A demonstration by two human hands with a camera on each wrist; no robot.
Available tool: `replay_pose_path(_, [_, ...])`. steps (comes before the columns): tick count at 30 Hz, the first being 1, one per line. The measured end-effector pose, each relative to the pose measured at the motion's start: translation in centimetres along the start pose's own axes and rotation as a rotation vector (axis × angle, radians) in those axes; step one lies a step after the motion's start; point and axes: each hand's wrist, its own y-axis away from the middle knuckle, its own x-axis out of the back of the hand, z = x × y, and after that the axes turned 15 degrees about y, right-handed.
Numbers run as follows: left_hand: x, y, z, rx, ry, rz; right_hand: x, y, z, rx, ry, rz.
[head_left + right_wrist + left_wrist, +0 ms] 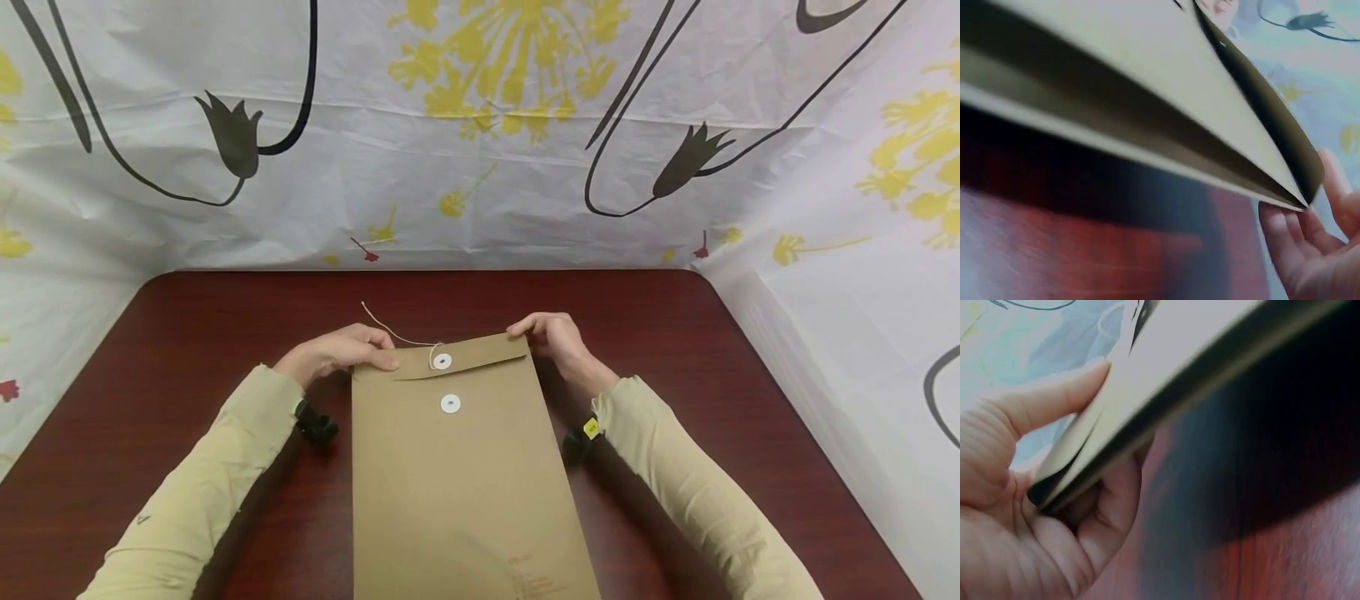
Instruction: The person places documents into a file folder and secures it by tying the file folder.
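A brown kraft document envelope (pixel 465 475) extends from mid-table toward me, its top edge raised off the table. Its narrow flap (pixel 487 353) is folded over the front, with a white disc (pixel 442 362) and a loose pale string (pixel 390 327) on it. Below the flap sits a second white disc (pixel 451 404). My left hand (pixel 347 347) pinches the top left corner, thumb on the flap and fingers behind. At the top right corner my right hand (pixel 558 340) grips the edge. In the right wrist view, the flap (pixel 1272 119) stands a little away from the body.
The dark red-brown table (pixel 262 308) reaches back to a white sheet (pixel 480 208) printed with flowers. The sheet also hangs along both sides. Dark wrist devices (pixel 317 423) are strapped below the sleeves.
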Motion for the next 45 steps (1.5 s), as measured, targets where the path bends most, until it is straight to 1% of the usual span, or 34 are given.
replay_pose_path(1, [0.1, 0.0, 0.0, -0.009, -0.003, -0.014, 0.1, 0.0, -0.3, 0.028, 0.047, 0.019])
replay_pose_path(2, [0.1, 0.0, 0.1, -0.014, -0.001, -0.030, 0.1, 0.0, -0.5, 0.078, 0.113, 0.027])
replay_pose_path(3, [0.2, 0.1, 0.2, -0.021, -0.001, -0.044, -0.1, 0.0, -0.9, 0.133, 0.202, 0.028])
replay_pose_path(5, [0.3, 0.0, 0.4, -0.036, 0.001, -0.076, -0.7, 0.0, -1.5, 0.274, 0.421, 0.027])
replay_pose_path(6, [0.4, 0.0, 0.5, -0.044, 0.001, -0.089, -1.2, -0.1, -1.8, 0.360, 0.531, 0.023])
replay_pose_path(7, [0.4, -0.1, 0.5, -0.049, -0.001, -0.102, -1.7, -0.1, -2.2, 0.435, 0.627, 0.016])
replay_pose_path(8, [0.4, -0.1, 0.6, -0.056, 0.000, -0.119, -2.2, -0.2, -2.6, 0.500, 0.696, -0.002])
replay_pose_path(10, [0.4, -0.3, 0.8, -0.068, -0.004, -0.142, -3.3, -0.3, -3.3, 0.601, 0.800, -0.042])
replay_pose_path(12, [0.3, -0.4, 1.0, -0.075, 0.000, -0.159, -4.3, -0.4, -4.1, 0.685, 0.874, -0.100])
replay_pose_path(14, [0.2, -0.5, 1.2, -0.086, -0.004, -0.167, -5.1, -0.5, -4.7, 0.744, 0.939, -0.161])
replay_pose_path(15, [0.1, -0.6, 1.3, -0.088, -0.006, -0.165, -5.4, -0.5, -5.0, 0.772, 0.972, -0.178])
replay_pose_path(16, [0.0, -0.5, 1.4, -0.091, -0.008, -0.162, -5.7, -0.5, -5.2, 0.796, 1.009, -0.184])
replay_pose_path(18, [-0.1, -0.5, 1.6, -0.095, -0.014, -0.156, -6.1, -0.4, -5.5, 0.840, 1.069, -0.167])
replay_pose_path(20, [-0.2, -0.5, 1.6, -0.092, -0.020, -0.153, -6.2, -0.3, -5.7, 0.871, 1.101, -0.124])
replay_pose_path(22, [-0.3, -0.5, 1.6, -0.084, -0.020, -0.146, -5.9, -0.1, -5.6, 0.901, 1.107, -0.085])
replay_pose_path(25, [-0.3, -0.4, 1.4, -0.068, -0.018, -0.132, -5.0, 0.7, -5.3, 0.927, 1.100, -0.060])
replay_pose_path(28, [-0.3, -0.3, 1.3, -0.060, -0.022, -0.108, -3.9, 2.0, -4.8, 0.944, 1.106, -0.036])
replay_pose_path(32, [-0.1, -0.1, 1.1, -0.056, -0.035, -0.090, -3.0, 4.5, -4.1, 0.982, 1.148, -0.009])
replay_pose_path(35, [0.0, -0.1, 1.0, -0.058, -0.044, -0.081, -2.8, 6.9, -3.7, 1.030, 1.173, 0.002])
replay_pose_path(37, [0.1, -0.1, 0.9, -0.060, -0.051, -0.062, -2.8, 8.5, -3.3, 1.072, 1.171, 0.006])
replay_pose_path(41, [0.5, 0.0, 0.6, -0.069, -0.078, -0.010, -3.3, 11.4, -2.5, 1.138, 1.129, -0.020])
replay_pose_path(45, [0.9, 0.0, 0.3, -0.071, -0.086, 0.029, -4.0, 13.6, -1.9, 1.151, 1.102, -0.074])
